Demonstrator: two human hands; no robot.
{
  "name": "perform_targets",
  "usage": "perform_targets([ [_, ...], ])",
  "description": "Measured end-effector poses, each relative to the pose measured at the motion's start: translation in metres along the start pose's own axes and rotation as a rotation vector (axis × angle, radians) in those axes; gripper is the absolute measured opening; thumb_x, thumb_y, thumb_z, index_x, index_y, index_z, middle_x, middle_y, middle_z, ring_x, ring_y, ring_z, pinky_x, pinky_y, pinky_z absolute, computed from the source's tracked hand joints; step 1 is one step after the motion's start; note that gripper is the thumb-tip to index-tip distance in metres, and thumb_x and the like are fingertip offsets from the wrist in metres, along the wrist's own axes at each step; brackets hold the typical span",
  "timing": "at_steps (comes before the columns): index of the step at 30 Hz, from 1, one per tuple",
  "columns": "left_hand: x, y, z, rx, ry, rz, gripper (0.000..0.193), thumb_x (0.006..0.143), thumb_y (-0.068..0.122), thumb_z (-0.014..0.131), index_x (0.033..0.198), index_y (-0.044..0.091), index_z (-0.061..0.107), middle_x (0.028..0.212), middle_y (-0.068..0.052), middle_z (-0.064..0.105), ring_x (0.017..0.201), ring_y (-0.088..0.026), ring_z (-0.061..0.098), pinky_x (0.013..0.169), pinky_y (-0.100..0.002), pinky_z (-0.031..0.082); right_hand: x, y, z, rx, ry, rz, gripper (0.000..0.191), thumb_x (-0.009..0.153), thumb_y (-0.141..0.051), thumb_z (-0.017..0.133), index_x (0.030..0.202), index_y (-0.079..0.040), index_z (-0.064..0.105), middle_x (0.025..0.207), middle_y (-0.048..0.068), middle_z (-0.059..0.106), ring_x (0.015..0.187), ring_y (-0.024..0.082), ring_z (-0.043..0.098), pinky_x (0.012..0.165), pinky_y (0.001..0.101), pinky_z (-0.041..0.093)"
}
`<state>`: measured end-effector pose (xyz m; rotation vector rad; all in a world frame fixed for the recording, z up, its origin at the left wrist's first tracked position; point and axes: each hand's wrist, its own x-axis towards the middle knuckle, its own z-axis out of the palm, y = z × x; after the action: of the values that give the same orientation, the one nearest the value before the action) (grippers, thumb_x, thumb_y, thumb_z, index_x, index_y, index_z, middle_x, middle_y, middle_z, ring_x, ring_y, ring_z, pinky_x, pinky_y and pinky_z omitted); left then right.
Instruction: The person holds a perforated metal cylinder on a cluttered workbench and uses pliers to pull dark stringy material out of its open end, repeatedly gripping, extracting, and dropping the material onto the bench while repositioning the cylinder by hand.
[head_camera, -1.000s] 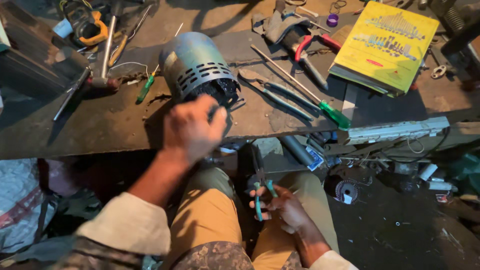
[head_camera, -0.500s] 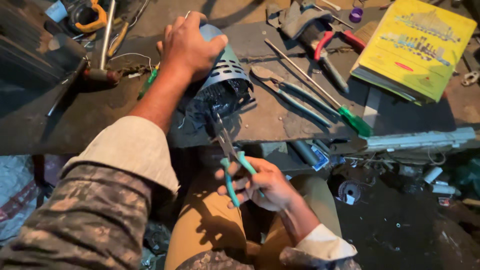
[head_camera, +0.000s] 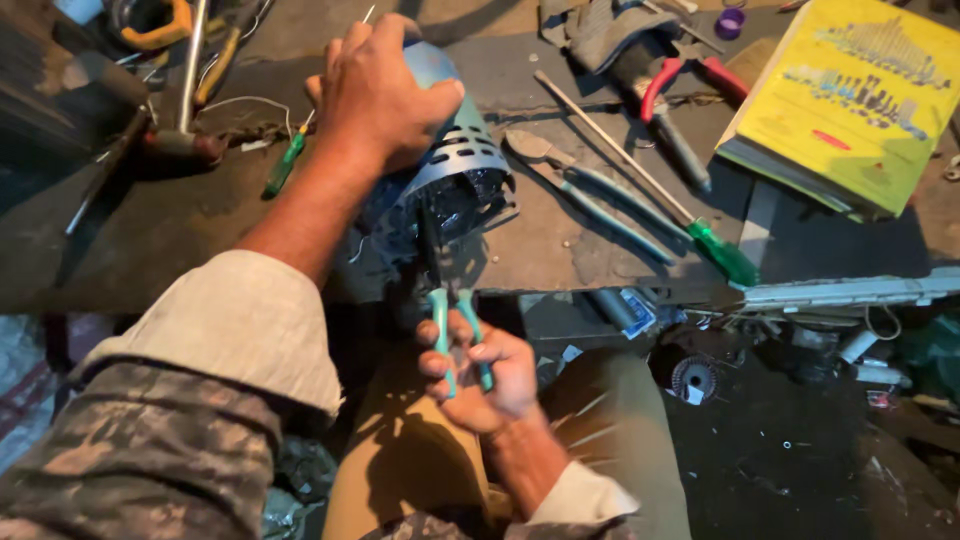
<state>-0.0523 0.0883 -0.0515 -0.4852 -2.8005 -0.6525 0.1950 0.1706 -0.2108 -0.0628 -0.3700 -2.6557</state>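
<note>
My left hand (head_camera: 375, 95) grips the top of a slotted grey metal motor housing (head_camera: 450, 165) that lies tilted at the front edge of the dark workbench (head_camera: 150, 235). My right hand (head_camera: 480, 375) is below the bench edge, closed around the teal handles of a pair of pliers (head_camera: 450, 310). The pliers' dark jaws reach up into the open end of the housing, where dark windings show. My knees in tan trousers are under the bench.
On the bench lie a green-handled screwdriver (head_camera: 700, 235), blue-handled pliers (head_camera: 580, 185), red-handled pliers (head_camera: 680, 90), a small green screwdriver (head_camera: 283, 165) and a yellow box (head_camera: 845, 100). Tools with an orange handle lie at the far left. A small gear (head_camera: 690, 378) sits on the dark floor.
My left hand has shifted from the housing's front to its top and tipped it. My right hand has brought the pliers up from my lap to the housing's open end.
</note>
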Motion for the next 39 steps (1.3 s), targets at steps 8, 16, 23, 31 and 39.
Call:
perform_targets([
  [8, 0.003, -0.002, -0.002, -0.028, 0.007, -0.012, 0.065, 0.072, 0.052, 0.078, 0.124, 0.016, 0.066, 0.123, -0.012, 0.063, 0.122, -0.038, 0.053, 0.094, -0.061, 0.040, 0.004, -0.004, 0.001, -0.303, 0.124, 0.041, 0.018, 0.079, -0.005, 0.057, 0.097, -0.008, 0.055, 0.109, 0.015, 0.062, 0.085, 0.028, 0.064, 0.069, 0.0379, 0.055],
  [16, 0.001, -0.005, 0.002, -0.043, 0.027, 0.038, 0.063, 0.074, 0.052, 0.078, 0.125, 0.017, 0.067, 0.122, -0.013, 0.063, 0.122, -0.037, 0.054, 0.092, -0.062, 0.040, -0.004, -0.042, 0.053, -2.152, 0.470, -0.205, 0.028, 0.074, 0.003, 0.053, 0.100, -0.002, 0.064, 0.083, 0.008, 0.067, 0.075, 0.019, 0.064, 0.071, 0.0304, 0.053],
  [23, 0.002, -0.005, -0.001, -0.058, 0.037, 0.045, 0.065, 0.071, 0.051, 0.078, 0.125, 0.017, 0.067, 0.120, -0.011, 0.063, 0.121, -0.036, 0.054, 0.095, -0.060, 0.039, -0.003, -0.017, 0.047, -0.857, 0.521, 0.055, 0.035, 0.073, 0.006, 0.046, 0.106, 0.003, 0.057, 0.114, 0.026, 0.070, 0.097, 0.039, 0.071, 0.081, 0.0537, 0.062],
  [31, 0.003, -0.004, -0.002, -0.059, 0.015, 0.040, 0.063, 0.070, 0.049, 0.078, 0.123, 0.016, 0.067, 0.119, -0.012, 0.064, 0.120, -0.036, 0.054, 0.093, -0.060, 0.039, -0.036, -0.038, 0.069, -0.562, 0.165, 0.142, 0.039, 0.084, 0.003, 0.051, 0.123, 0.009, 0.049, 0.134, 0.037, 0.059, 0.117, 0.046, 0.067, 0.091, 0.0624, 0.059],
  [39, 0.003, -0.005, 0.001, -0.060, 0.058, 0.050, 0.059, 0.070, 0.046, 0.076, 0.121, 0.017, 0.069, 0.118, -0.012, 0.065, 0.118, -0.037, 0.055, 0.093, -0.058, 0.040, 0.013, -0.053, 0.054, -0.400, 0.160, 0.165, 0.046, 0.083, 0.000, 0.050, 0.129, 0.007, 0.052, 0.136, 0.034, 0.058, 0.117, 0.045, 0.066, 0.090, 0.0610, 0.058],
])
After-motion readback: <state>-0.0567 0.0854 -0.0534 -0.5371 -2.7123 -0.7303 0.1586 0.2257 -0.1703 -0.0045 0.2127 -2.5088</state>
